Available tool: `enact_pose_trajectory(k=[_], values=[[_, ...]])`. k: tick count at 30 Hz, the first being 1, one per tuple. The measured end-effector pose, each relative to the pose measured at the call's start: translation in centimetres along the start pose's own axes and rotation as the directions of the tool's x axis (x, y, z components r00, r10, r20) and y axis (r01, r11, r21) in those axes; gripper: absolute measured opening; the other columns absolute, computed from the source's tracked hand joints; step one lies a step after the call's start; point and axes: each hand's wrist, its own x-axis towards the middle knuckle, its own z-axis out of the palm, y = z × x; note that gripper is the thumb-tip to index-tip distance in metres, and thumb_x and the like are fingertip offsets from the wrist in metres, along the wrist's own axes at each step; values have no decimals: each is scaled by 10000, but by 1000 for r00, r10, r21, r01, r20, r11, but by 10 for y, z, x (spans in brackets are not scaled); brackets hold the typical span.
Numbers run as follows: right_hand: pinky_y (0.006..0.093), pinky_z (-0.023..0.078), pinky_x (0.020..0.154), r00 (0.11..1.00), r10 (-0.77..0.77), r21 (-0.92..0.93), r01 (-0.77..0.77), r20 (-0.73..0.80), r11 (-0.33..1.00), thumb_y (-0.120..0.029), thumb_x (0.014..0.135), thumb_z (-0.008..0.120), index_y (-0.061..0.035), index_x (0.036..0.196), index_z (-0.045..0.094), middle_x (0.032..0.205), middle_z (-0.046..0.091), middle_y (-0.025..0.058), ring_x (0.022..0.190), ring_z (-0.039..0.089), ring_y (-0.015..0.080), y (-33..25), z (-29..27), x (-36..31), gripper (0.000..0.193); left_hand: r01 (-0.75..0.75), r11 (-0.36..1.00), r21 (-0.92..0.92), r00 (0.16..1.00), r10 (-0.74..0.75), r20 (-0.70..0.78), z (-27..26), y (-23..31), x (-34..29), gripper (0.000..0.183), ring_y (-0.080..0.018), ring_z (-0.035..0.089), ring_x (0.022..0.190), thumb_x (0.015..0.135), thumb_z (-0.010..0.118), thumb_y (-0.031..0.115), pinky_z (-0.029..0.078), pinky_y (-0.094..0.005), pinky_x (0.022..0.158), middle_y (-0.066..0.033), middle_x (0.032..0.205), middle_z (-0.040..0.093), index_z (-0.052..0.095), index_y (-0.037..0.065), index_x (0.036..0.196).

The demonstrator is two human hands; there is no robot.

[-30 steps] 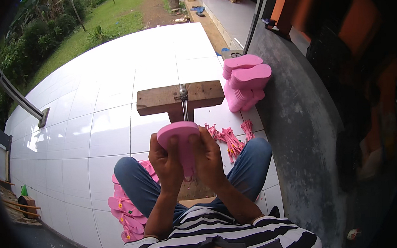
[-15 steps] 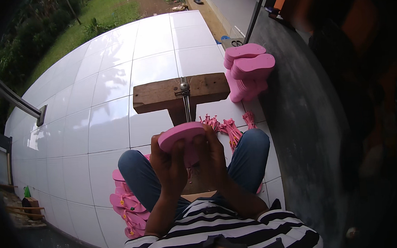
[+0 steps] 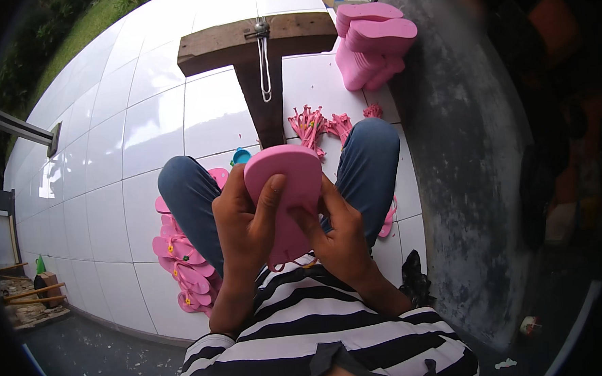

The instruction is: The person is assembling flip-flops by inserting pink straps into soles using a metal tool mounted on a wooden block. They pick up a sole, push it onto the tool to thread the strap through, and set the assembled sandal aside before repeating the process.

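Observation:
Both hands hold a pink flip-flop sole [image 3: 287,182] above my lap. My left hand [image 3: 241,218] is closed on its left edge, with the thumb lying across the face. My right hand [image 3: 341,237] grips the lower right side, thumb pressed on the surface. Thin pink strap ends poke out at the sole's near end; the rest of the strap is hidden beneath. Beyond the sole stands a T-shaped wooden stand [image 3: 215,46]. From the metal fitting on its crossbar a wire loop [image 3: 265,74] hangs down, apart from the sole.
Bundled pink straps [image 3: 308,126] lie by my right knee. A tall stack of pink soles [image 3: 381,34] stands at the far right. Strapped flip-flops [image 3: 190,279] are piled beside my left leg. A small blue round container [image 3: 242,156] sits near the stand's foot.
The sole has come nearer my body and tilted to show its broad face. The wires, earlier stretched to the sole, now hang loose as a loop. My view has shifted downward.

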Motion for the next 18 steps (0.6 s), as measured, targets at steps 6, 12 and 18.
enact_pose_trajectory(k=[6,12,18], values=[[430,536,821,963,36,-22,-31,266,999,-196,984,589,-47,1490,377,1117,656,268,945,706,354,4,-21,12,569,155,988,14,973,-155,171,-24,-13,7,264,-73,635,806,903,741,177,502,-218,698,-46,878,689,622,-8,1047],[351,503,888,984,36,102,-55,176,993,-241,992,592,-70,1433,487,1185,668,174,1063,650,228,50,-48,29,485,246,969,-27,969,-245,16,-54,-41,21,349,-139,677,830,887,747,205,548,-269,754,-67,933,693,620,-17,1124],[370,433,992,617,338,-26,-503,-710,864,-348,934,675,-48,1415,426,1310,501,178,1218,509,269,226,-146,-42,619,318,746,-585,852,-495,-169,-80,-89,-25,501,-219,628,1132,921,623,144,543,-326,958,-155,1279,582,450,-36,1356]])
